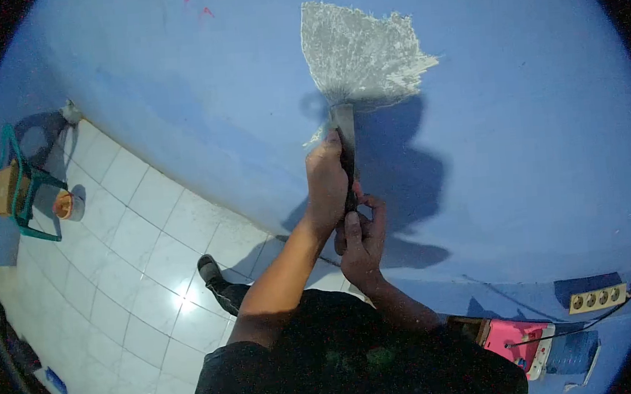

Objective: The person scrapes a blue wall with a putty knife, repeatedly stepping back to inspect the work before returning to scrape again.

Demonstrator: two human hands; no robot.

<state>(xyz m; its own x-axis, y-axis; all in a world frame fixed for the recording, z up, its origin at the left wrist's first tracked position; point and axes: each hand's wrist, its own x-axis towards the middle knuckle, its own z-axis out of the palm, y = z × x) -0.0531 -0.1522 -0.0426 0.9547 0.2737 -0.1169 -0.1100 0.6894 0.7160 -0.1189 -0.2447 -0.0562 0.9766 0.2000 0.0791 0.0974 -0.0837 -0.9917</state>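
Observation:
A scraper [343,116] with a flat metal blade and a dark handle points up the blue wall [199,95]. Its blade tip meets the lower edge of a bare grey patch [363,47], where the blue paint is gone and the right edge is ragged. My left hand [326,178] wraps around the handle, thumb laid along it near the blade. Below it, my right hand [362,241] closes on the handle's lower end, with thumb and fingers pinched together.
White floor tiles [125,243] spread to the left. A green plastic stool [18,188] lies there near a cardboard box [6,191] and a small bucket [69,205]. At lower right are a power strip [598,298] with a black cable and a pink item [512,337].

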